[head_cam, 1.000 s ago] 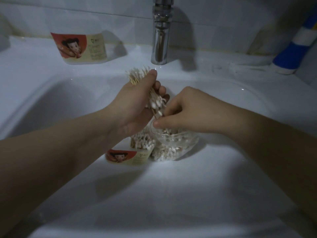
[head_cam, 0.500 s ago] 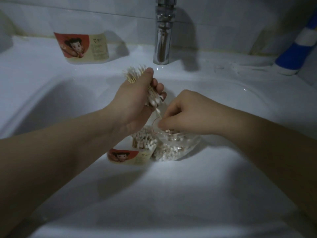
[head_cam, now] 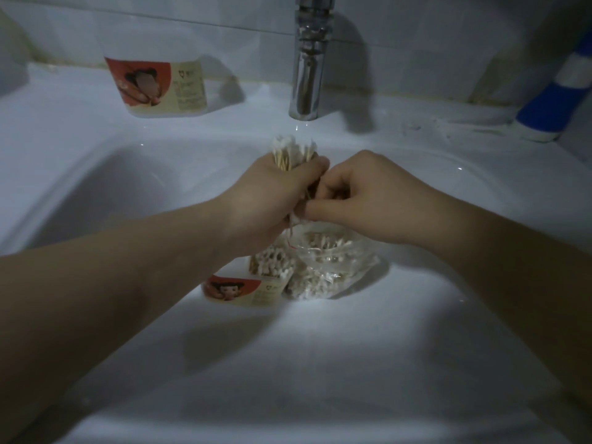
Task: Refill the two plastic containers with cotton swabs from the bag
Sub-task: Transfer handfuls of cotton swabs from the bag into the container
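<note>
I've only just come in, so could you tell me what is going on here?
A person works over the sink. The left hand grips a bundle of cotton swabs, and the right hand pinches its lower end above the open bag. One labelled container beside the bag holds swabs; a second container stands near the tap.

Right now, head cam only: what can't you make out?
Head view:
- Right hand: fingertips curl under beside the left hand gripping cotton swabs; what they pinch is hidden.
- Container in the sink: left hand covers part of its mouth; fill unclear.
- Container on the ledge: dim light, contents unreadable.
- Faucet: top cut off by the upper edge.
</note>
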Demonstrator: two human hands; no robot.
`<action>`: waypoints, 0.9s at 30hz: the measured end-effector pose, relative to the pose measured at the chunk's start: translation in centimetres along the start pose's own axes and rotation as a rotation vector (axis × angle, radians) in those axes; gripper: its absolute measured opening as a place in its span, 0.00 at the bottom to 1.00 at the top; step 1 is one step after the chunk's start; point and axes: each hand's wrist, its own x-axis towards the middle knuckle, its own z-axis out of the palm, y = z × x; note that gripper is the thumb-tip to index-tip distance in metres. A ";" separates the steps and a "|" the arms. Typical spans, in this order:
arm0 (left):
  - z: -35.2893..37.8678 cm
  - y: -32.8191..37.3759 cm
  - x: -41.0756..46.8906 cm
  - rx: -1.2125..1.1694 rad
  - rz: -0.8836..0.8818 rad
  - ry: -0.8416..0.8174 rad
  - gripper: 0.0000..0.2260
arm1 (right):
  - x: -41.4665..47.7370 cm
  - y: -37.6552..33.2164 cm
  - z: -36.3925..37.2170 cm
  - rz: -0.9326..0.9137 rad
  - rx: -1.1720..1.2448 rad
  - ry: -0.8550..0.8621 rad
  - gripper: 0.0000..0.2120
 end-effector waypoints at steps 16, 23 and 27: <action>0.6 0.7 -0.9 -0.237 -0.279 -0.108 0.15 | 0.7 0.9 1.2 -0.290 -0.199 -0.047 0.62; 0.6 0.6 -1.0 -0.251 -0.278 -0.083 0.14 | 0.3 0.9 1.3 -0.287 -0.262 -0.110 0.68; 0.6 0.8 -0.9 -0.305 -0.304 -0.041 0.15 | 0.5 1.1 1.2 -0.302 -0.247 -0.098 0.63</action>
